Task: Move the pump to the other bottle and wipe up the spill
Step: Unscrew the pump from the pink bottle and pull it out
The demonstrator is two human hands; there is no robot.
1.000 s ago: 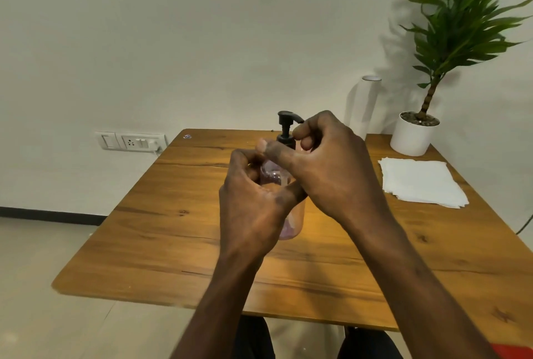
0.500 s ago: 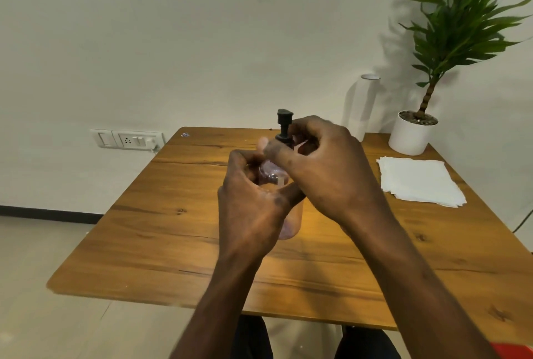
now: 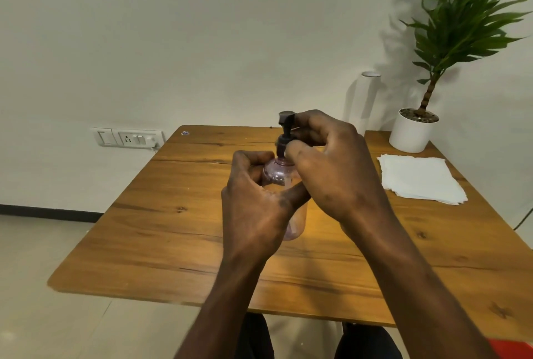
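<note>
I see the left hand [image 3: 253,208] wrapped around the bottle [image 3: 278,175], which stands in the middle of the table [image 3: 161,228]. The right hand [image 3: 331,168] pinches the pump [image 3: 284,135] on top of it.

From my station the feed looked evenly and rather softly lit, with no harsh glare. A warm bright patch lay on the table [image 3: 173,228] just right of the hands, and its sheen faded toward the near edge. The plant [image 3: 467,20] threw a broad, soft shadow on the wall to its left, and the white cylinder [image 3: 367,98] left of the plant cast its own faint shadow leftward too, so I read the light as coming from the right. The plant's upper leaves looked smeared. Wide-angle bending showed: the table's edges splayed outward
</note>
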